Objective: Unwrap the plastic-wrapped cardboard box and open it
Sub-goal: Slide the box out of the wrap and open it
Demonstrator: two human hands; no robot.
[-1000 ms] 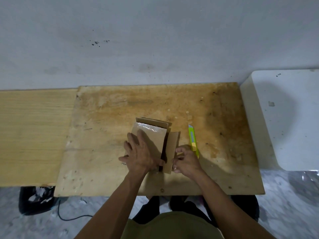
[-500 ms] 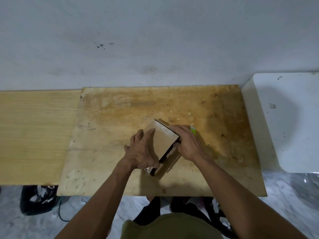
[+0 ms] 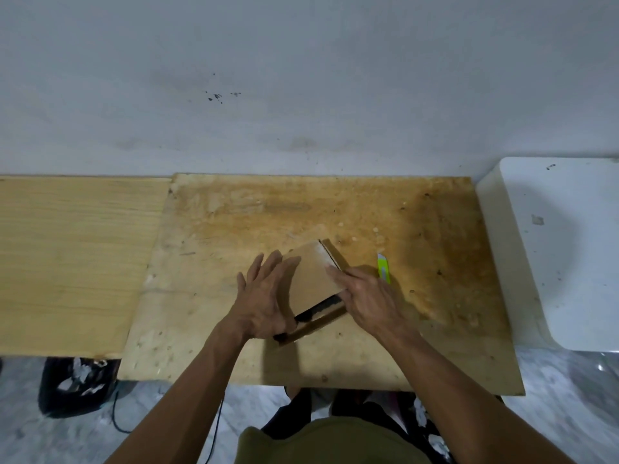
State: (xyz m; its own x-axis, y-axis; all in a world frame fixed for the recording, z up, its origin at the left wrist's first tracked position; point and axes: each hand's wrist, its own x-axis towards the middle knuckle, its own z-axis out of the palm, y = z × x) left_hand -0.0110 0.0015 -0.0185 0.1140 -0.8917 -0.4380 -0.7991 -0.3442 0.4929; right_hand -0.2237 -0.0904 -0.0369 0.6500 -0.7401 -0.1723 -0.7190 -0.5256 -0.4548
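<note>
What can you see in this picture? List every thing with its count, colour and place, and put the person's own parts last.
cardboard box: one, brown, middle of the plywood board, near end open with something dark inside
utility knife: one, bright green, on the board just right of the box
plywood board: one, stained yellow-brown, centre
wooden plank: one, pale yellow, left of the board
white slab: one, white, right edge
black bin: one, black, on the floor under the plank
wall: one, grey-white, behind
left hand: one, fingers straight, against the box's left side
right hand: one, holds the box's right side
</note>
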